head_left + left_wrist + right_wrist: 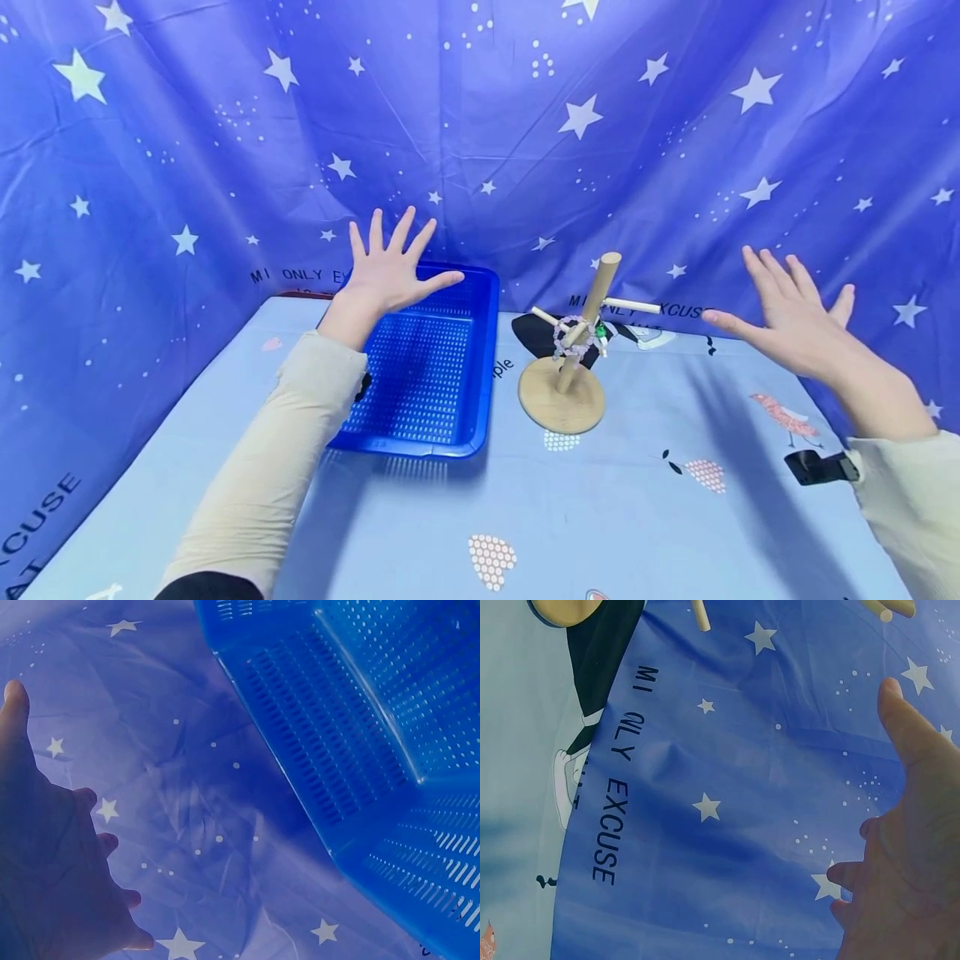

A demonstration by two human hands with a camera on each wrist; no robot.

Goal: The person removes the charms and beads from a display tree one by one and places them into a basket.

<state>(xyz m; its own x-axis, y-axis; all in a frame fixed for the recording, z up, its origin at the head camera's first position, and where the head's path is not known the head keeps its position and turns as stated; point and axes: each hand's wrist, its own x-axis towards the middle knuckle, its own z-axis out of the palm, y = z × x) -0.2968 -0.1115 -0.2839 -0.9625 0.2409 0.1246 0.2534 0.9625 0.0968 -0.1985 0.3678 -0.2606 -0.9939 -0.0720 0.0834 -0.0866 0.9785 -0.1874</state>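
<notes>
My left hand (pixel 386 275) is raised over the blue plastic basket (pixel 480 408) with its fingers spread and nothing in them. In the left wrist view the basket (pixel 330 855) lies to the right of that hand (pixel 60 862). On the right, my right hand (pixel 802 325) is held up in the air, fingers apart and also holding nothing. Between the hands stands a wooden rack (pixel 602 287) with short pegs on a round base. A pale purple beaded bracelet (pixel 558 342) hangs on its pegs, with a green bead (pixel 600 331) beside it.
A light blue printed cloth (pixel 600 517) covers the table. Behind it hangs a blue curtain (pixel 450 108) with white stars, reaching down to the table's back edge. A dark strap with a black block (pixel 817 468) sits at the right wrist.
</notes>
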